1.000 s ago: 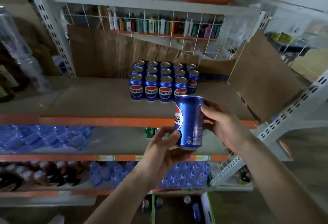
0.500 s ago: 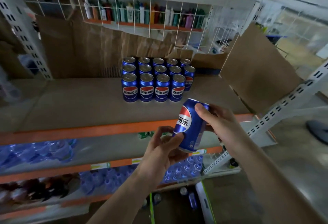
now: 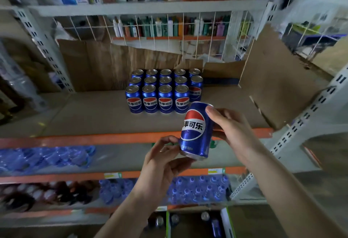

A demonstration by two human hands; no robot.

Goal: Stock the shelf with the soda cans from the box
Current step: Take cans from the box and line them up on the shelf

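We observe 1 blue soda can [image 3: 195, 130] held in the air in front of the orange front edge of the shelf [image 3: 94, 117], tilted slightly with its top leaning to the right, its red, white and blue logo facing us. The right hand [image 3: 233, 130] grips the can from the right side, fingers [image 3: 211, 111] curled round its upper part near the rim. The left hand [image 3: 162, 160] holds the can's lower left edge, thumb and fingertips pinching near the base. Both sets of fingers are thus closed upon the can.

On the shelf, far of the held can, we note a block of cans [image 3: 163, 92] standing upright and touching one another. We count 4 in the near row, with further rows behind them and 2 more visible on the right. The held can is apart from this block, near and to the right of it.

A cardboard sheet [image 3: 98, 68] lines the far side of the shelf, and a cardboard flap [image 3: 278, 79] leans at the right. Below, at the bottom edge of view, a box [image 3: 226, 224] with a green and white rim shows several can tops inside. The lower shelves carry wrapped bottled water [image 3: 47, 157], blurred. The wire rack above holds small upright items we cannot identify.
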